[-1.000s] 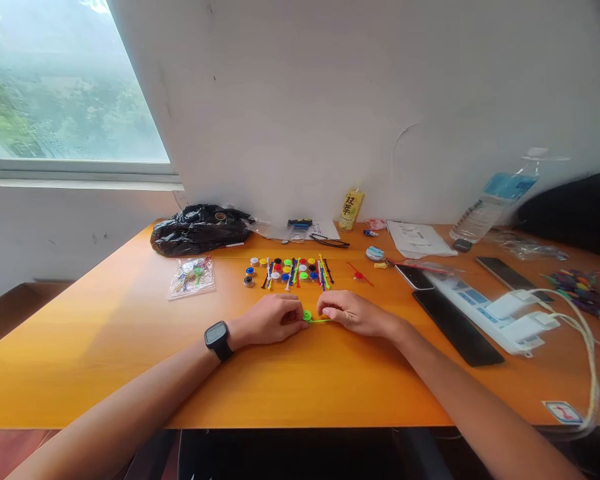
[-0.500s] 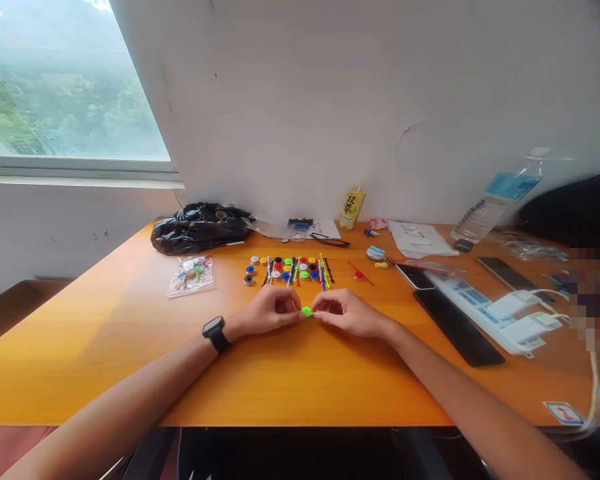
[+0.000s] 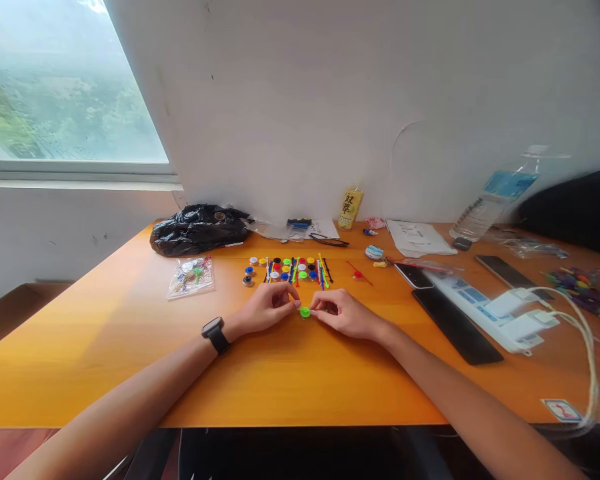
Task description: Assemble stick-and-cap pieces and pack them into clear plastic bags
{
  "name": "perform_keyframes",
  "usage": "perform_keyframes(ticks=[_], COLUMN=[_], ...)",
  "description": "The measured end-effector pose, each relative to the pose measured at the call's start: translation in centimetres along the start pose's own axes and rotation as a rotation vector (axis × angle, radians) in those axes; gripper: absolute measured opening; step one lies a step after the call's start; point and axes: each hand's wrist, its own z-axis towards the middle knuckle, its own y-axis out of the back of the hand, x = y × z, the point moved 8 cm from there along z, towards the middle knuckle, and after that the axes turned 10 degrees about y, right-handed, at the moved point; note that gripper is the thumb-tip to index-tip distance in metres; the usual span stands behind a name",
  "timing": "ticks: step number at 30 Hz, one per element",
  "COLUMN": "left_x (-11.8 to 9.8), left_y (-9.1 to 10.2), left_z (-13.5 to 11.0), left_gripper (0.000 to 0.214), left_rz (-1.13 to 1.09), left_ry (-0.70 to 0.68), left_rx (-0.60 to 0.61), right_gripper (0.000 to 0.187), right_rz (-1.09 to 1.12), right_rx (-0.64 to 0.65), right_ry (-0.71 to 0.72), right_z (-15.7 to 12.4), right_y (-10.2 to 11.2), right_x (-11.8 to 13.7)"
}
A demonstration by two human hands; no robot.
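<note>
My left hand (image 3: 267, 307), with a black watch on its wrist, and my right hand (image 3: 343, 313) meet at the middle of the orange table (image 3: 105, 347). Between their fingertips they pinch a small green plastic wheel (image 3: 305, 312); a thin green stick belonging with it is mostly hidden under my right fingers. Just beyond my hands lie rows of several small coloured wheels and sticks (image 3: 290, 270).
A clear bag of parts (image 3: 191, 276) and a black plastic bag (image 3: 200, 229) lie at the left back. To the right are phones (image 3: 414, 275), a white power strip with chargers (image 3: 485, 303), papers (image 3: 417, 238), a water bottle (image 3: 497, 197) and a yellow pack (image 3: 351, 209).
Both hands have drawn closer together and slightly away from me, closing on the green wheel. The green stick that lay in sight on the table is now covered by my right fingers.
</note>
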Motion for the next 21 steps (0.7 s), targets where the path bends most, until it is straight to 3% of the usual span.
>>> perform_keyframes(ticks=[7,18,21], left_x=[-2.8,-3.0,-3.1], left_y=[-0.6,-1.8,-1.7], left_z=[-1.2,-1.4,-1.5], left_gripper=[0.023,0.023,0.020], left_rz=[0.317,0.439,0.426], left_ry=[-0.327,-0.334,-0.334], left_rx=[-0.075,0.030,0.032], right_gripper=[0.016,0.016,0.019], right_rz=[-0.042,-0.016,-0.064], right_rx=[0.007,0.006,-0.046], right_ry=[0.021,0.011,0.026], right_z=[0.1,0.2,0.2], right_y=[0.0,-0.5,0.5], right_x=[0.1,-0.5,0.1])
